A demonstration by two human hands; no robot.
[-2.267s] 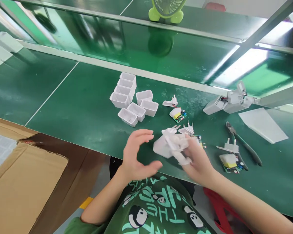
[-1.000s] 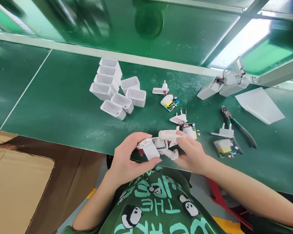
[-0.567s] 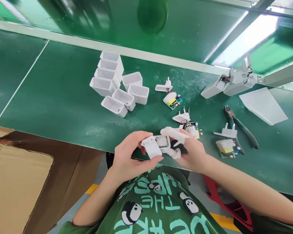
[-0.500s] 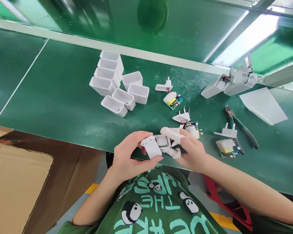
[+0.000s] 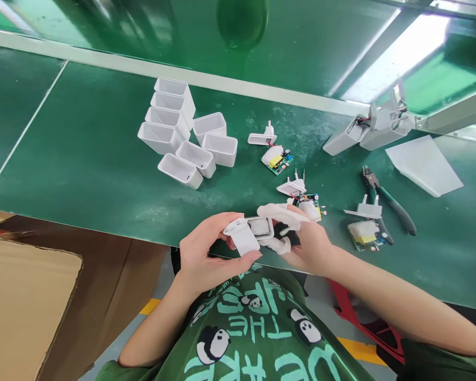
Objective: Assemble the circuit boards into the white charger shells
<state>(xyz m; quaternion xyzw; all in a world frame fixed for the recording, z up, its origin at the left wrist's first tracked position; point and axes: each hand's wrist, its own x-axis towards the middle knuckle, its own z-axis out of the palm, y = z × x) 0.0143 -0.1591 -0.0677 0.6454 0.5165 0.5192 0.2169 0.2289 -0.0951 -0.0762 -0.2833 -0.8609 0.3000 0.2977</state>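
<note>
Between thumb and fingers, my left hand (image 5: 206,256) grips a white plug cover (image 5: 243,238) with two small metal contacts at its upper end. Close beside it, my right hand (image 5: 307,238), with white finger cots on some fingers, holds a white charger housing (image 5: 261,227), its open end toward the cover. Something pale fills the housing's mouth. Whether cover and housing touch is hard to make out. Just beyond my right hand lies a plug cover with pins (image 5: 292,186), wired to a circuit board (image 5: 309,207) that my fingers partly overlap.
Several empty white housings (image 5: 179,170) stand grouped left of centre. Another circuit board (image 5: 276,160) with its plug cover lies behind. At right are cutting pliers (image 5: 388,198), a third board (image 5: 363,234), a white sheet (image 5: 424,165) and filled housings (image 5: 347,136). A cardboard box (image 5: 27,296) is lower left.
The view has shifted slightly, so the bench items appear a little further left. My right fingers have shifted a little on the housing; both hands keep their hold.
</note>
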